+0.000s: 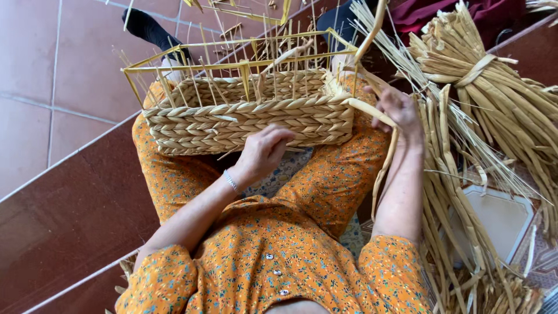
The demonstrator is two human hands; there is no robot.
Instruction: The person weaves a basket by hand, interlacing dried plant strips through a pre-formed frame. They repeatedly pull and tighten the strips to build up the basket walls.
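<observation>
A half-woven straw basket (250, 113) rests on the person's lap, its braided wall finished low down and thin yellow upright stakes (232, 58) rising bare above it inside a yellow frame. The left hand (264, 151) presses against the near wall of the basket at its lower edge, fingers curled together on the braid. The right hand (398, 110) sits just beside the basket's right corner, fingers clamped on a flat straw strand (372, 23) that runs from the weave up and away to the far side. To the right, on the floor, lies a tied bundle of dried straw (494, 87), with more loose straw stalks (459, 215) spread nearer. The person wears an orange flowered dress (273, 261) and a thin bracelet (231, 180) on the left wrist.
</observation>
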